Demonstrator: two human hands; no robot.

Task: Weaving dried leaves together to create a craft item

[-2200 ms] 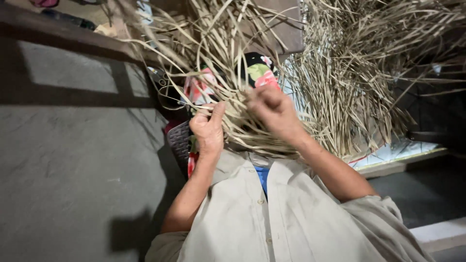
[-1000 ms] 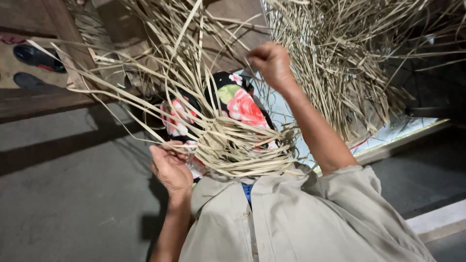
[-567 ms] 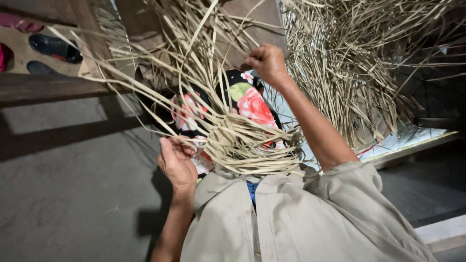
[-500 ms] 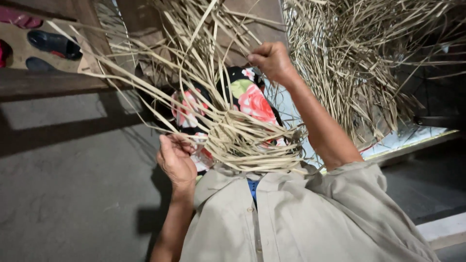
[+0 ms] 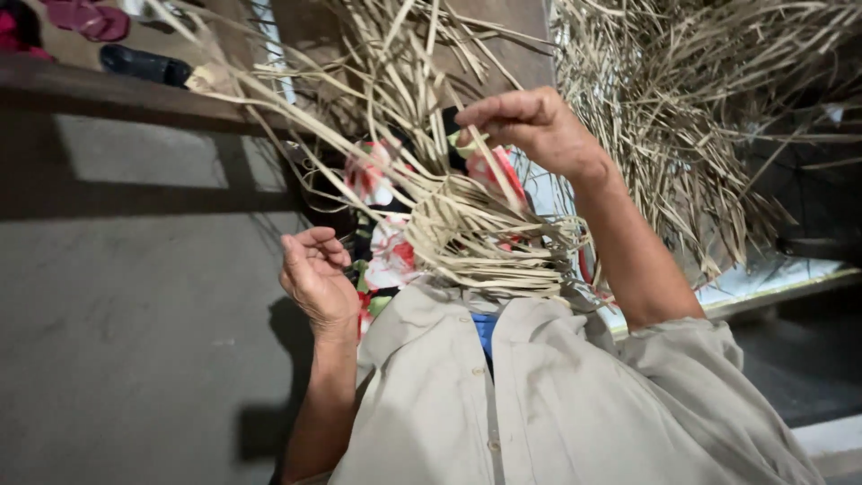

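Indoors, over grey concrete floor (image 5: 117,341): right hand (image 5: 539,130) pinched on a straw strip (image 5: 489,166) above half-woven straw (image 5: 476,238) in the lap. Left hand (image 5: 314,278) loosely curled, empty, beside it. Behind, loose straw pile (image 5: 700,117); sandals (image 5: 144,63) on a step.

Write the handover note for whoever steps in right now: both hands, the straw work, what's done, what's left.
Right hand: raised, fingertips pinching one pale strip above the woven piece.
Left hand: off to the side, fingers curled, holding nothing clearly visible.
Woven piece: on the lap over floral cloth, loose strips fanning up from it.
Spare straw pile: on the right side.
Done: a small dense woven patch.
Left: most strips are unwoven.
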